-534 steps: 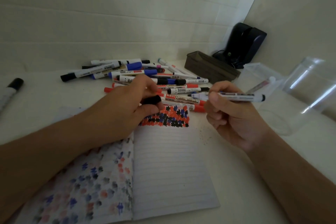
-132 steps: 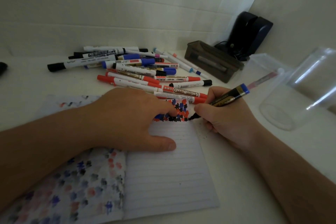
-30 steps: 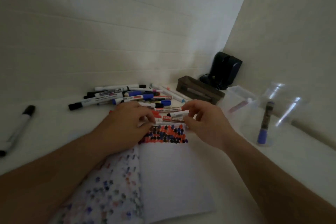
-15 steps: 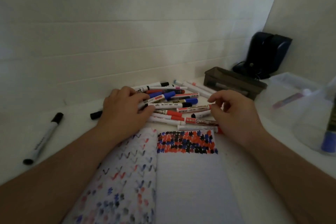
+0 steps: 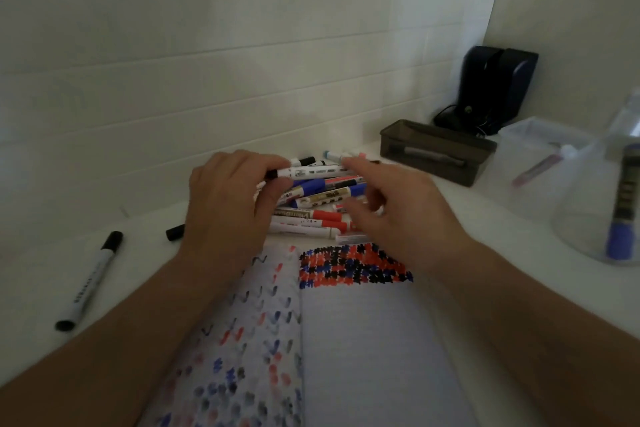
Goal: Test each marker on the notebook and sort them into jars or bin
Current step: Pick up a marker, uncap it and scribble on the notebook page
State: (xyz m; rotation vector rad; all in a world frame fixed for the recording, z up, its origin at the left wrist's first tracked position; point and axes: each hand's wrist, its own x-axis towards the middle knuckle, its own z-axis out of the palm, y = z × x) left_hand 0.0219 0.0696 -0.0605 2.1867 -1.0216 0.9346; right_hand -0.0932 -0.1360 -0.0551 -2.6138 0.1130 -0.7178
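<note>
Lying at lower left, a stray black marker [image 5: 90, 279] sat apart from the notebook [image 5: 363, 350]. At frame centre the left hand [image 5: 225, 208] had lifted a white marker [image 5: 311, 171] off the pile [image 5: 322, 208], fingers pinching its dark end, where a half-second earlier it only pressed down. The right hand [image 5: 398, 215] hovered alongside, fingers apparently spread, empty. Far right, one tested marker [image 5: 623, 208] stood in the jar [image 5: 588, 215]; next test looked imminent.

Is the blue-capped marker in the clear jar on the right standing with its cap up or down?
Cap down. The blue-capped marker leans inside the clear plastic jar, its blue cap resting at the jar's bottom.
</note>
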